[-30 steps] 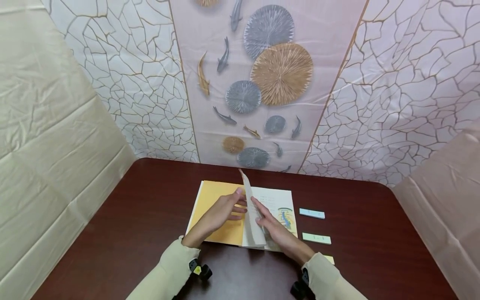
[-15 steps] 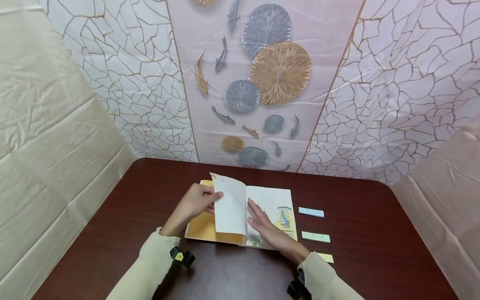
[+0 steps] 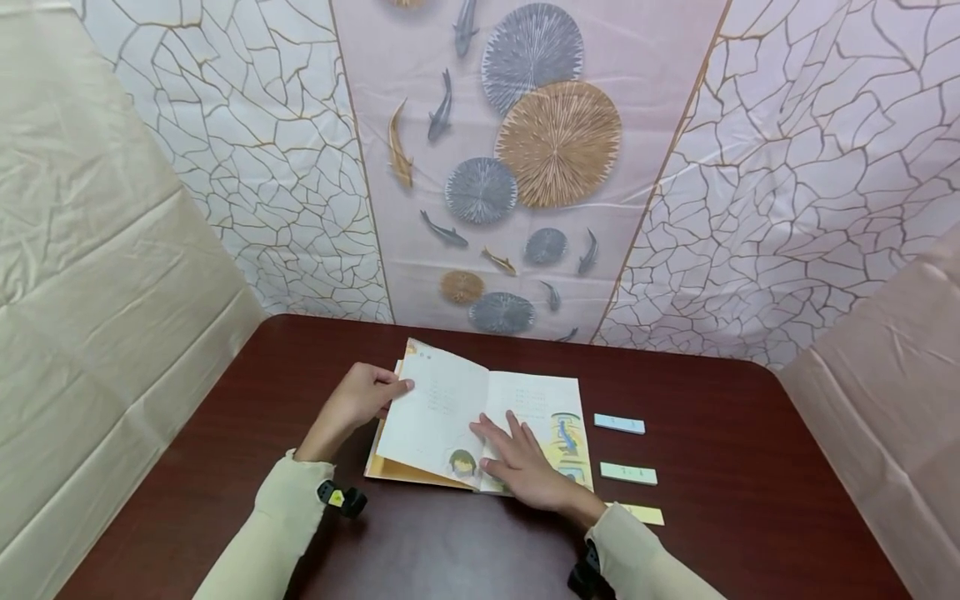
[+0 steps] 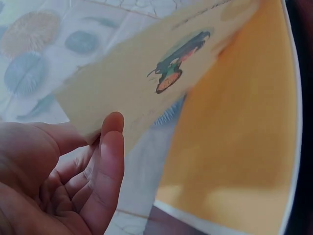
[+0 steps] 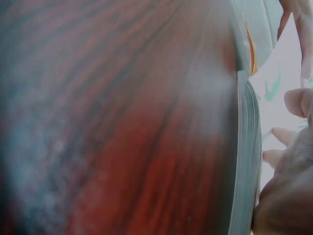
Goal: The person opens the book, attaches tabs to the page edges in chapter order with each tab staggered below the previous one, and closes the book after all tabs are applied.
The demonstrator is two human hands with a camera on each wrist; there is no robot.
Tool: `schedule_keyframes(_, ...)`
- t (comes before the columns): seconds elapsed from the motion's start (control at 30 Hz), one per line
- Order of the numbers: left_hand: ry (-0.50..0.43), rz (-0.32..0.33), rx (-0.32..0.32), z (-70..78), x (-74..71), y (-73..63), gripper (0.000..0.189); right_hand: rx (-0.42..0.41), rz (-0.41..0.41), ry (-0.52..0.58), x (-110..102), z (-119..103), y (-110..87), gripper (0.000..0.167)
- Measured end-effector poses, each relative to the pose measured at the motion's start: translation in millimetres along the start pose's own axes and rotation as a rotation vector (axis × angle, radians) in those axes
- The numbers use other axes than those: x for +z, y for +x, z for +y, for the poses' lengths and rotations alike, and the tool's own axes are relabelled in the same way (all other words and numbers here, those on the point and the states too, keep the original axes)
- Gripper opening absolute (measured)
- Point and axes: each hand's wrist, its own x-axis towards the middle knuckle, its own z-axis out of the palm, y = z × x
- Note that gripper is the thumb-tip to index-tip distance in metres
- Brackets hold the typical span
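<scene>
An open book (image 3: pixel 533 396) with printed text and small coloured pictures lies on the dark wooden table. My left hand (image 3: pixel 356 402) pinches the outer edge of a page (image 3: pixel 438 400), which is turned to the left and lifted over the yellow inner cover (image 3: pixel 427 475). In the left wrist view, thumb and fingers grip that page (image 4: pixel 142 73), and a drawn figure shows on its underside. My right hand (image 3: pixel 525 467) rests with spread fingers across the book's lower middle, near the fold. The right wrist view shows the thick page block (image 5: pixel 248 156) beside this hand (image 5: pixel 288 181).
To the right of the book lie a blue paper strip (image 3: pixel 619 423), a green one (image 3: pixel 628 474) and a yellow one (image 3: pixel 643 514), partly behind the right wrist. A patterned cloth (image 3: pixel 555 250) hangs behind the table (image 3: pixel 712 433).
The page, upright near the fold at first, has swung over to the left. My left hand has moved left with its edge. My right hand has slid slightly down and spread its fingers.
</scene>
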Motion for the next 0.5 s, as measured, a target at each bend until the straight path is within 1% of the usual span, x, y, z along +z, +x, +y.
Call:
schedule_keyframes(0.2, 0.075, -0.005, -0.068, -13.0, -2.5, 1.9, 0.026, 0.012, -0.001, -0.081, 3.6, -0.8, 0.4, 0.054)
schedule_keyframes(0.3, 0.135, -0.006, -0.086, -20.3, -2.1, 3.7, 0.025, 0.019, -0.012, -0.106, 4.1, -1.9, 0.7, 0.055)
schedule_keyframes(0.4, 0.179, 0.001, -0.08, -27.7, -0.9, 5.0, 0.024, 0.024, -0.025, -0.118, 4.0, -3.1, 0.8, 0.055)
schedule_keyframes(0.5, 0.201, 0.024, -0.047, -32.4, 0.7, 5.3, 0.022, 0.033, -0.031, -0.138, 4.6, -3.5, 1.9, 0.054)
